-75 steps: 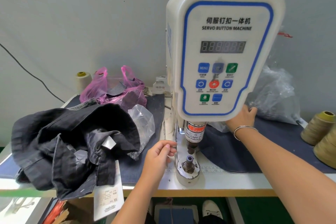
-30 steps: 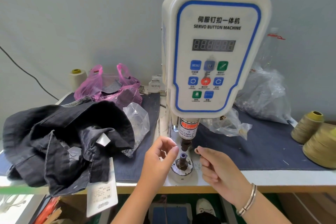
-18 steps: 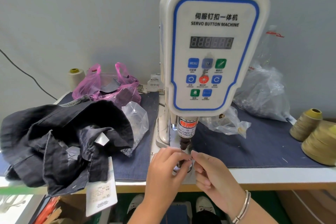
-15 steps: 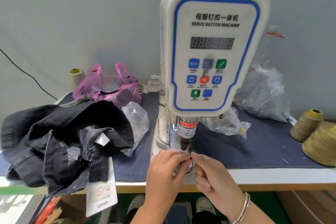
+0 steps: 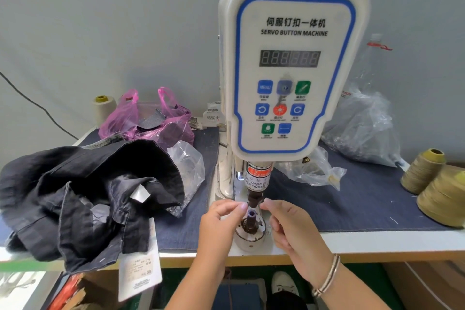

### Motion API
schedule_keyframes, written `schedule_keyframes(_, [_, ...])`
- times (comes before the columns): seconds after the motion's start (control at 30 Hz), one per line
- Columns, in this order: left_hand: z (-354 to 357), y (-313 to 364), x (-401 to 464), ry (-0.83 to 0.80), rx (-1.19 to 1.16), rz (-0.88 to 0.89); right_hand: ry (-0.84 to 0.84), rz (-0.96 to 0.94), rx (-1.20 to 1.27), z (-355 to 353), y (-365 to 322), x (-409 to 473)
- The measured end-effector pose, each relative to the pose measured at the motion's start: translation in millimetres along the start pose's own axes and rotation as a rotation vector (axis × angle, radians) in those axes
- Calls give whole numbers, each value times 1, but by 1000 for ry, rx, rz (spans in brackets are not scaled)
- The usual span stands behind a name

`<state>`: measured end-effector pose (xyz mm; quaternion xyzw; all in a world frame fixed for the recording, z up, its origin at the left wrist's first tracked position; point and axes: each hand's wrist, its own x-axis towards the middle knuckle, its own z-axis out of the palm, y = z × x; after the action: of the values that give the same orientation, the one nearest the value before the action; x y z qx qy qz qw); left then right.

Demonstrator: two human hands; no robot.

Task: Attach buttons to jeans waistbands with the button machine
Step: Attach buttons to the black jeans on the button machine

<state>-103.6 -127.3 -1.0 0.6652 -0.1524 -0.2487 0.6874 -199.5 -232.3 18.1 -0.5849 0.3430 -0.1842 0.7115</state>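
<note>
The white servo button machine (image 5: 292, 70) stands at the table's middle. Under its head the dark upper punch (image 5: 255, 199) hangs just above the lower die post (image 5: 251, 218), which has a purple tip. My left hand (image 5: 221, 221) is just left of the post, thumb and forefinger tips pinched together. My right hand (image 5: 294, 229) is just right of it, fingers curled, forefinger tip beside the punch. Nothing shows between the fingers of either hand. The dark jeans (image 5: 88, 184) lie bunched on the left of the table, untouched, with a paper tag (image 5: 141, 274) hanging off the edge.
A small clear bag (image 5: 312, 171) lies right of the machine, a larger one (image 5: 362, 131) behind it. A pink bag (image 5: 148, 121) and a cream thread cone (image 5: 102, 108) sit at the back left. Olive thread cones (image 5: 442, 194) stand far right. A foot pedal (image 5: 236, 294) is below.
My right hand came from behind the machine to the die. Both hands met over the post half a second ago and have now drawn apart to either side.
</note>
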Motion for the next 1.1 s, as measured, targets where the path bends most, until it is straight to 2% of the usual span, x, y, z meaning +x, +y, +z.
schedule_keyframes(0.13, [-1,9,2,-134,-13,-143,10,-18,23,-3,1,1])
schedule_keyframes(0.37, [-5,15,0,-263,-40,-197,39,-21,23,-4,2,-1])
schedule_keyframes(0.73, [-6,20,5,-272,-63,-245,69,-30,4,-2,-1,-4])
schedule_keyframes(1.1, [-6,21,4,-214,-81,-315,87,-52,-68,5,-4,-7])
